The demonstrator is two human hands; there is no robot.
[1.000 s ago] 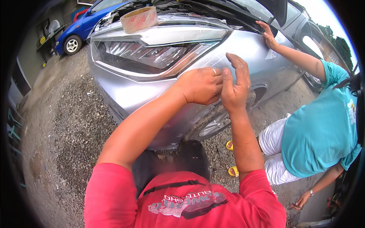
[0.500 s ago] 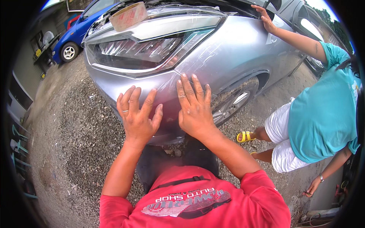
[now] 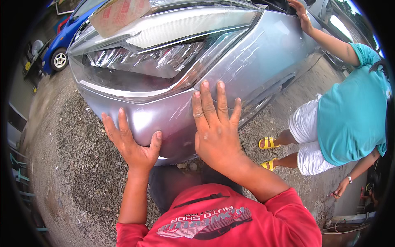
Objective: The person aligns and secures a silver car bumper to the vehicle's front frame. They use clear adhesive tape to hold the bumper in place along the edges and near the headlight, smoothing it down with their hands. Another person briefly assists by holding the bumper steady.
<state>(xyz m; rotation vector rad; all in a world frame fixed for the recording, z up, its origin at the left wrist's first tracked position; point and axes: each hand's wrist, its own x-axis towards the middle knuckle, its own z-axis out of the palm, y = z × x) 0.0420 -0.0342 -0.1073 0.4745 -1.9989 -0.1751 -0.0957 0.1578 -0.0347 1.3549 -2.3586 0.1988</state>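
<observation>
In front of me is the front corner of a silver car, with its bumper [image 3: 154,117] below a large headlight [image 3: 144,61]. My left hand [image 3: 133,146] is at the bumper's lower left part, fingers spread and thumb apart. Flat on the bumper near the seam under the headlight's corner lies my right hand [image 3: 218,127], its fingers stretched out. Neither hand grips anything. Light scratch-like marks show on the fender [image 3: 247,61] beside the headlight. A wide roll of clear packing tape [image 3: 119,16] rests on top of the car's front, above the headlight.
To my right stands a person in a teal shirt [image 3: 354,111], white shorts and yellow sandals [image 3: 268,143], one hand [image 3: 302,16] on the car. A blue car [image 3: 61,45] is parked at the far left on gravel [image 3: 94,160]. Green chairs [image 3: 20,175] line the left edge.
My view has come closer to the headlight. My left hand has moved left and lower along the bumper, its fingers spreading. The right hand stays beside the seam.
</observation>
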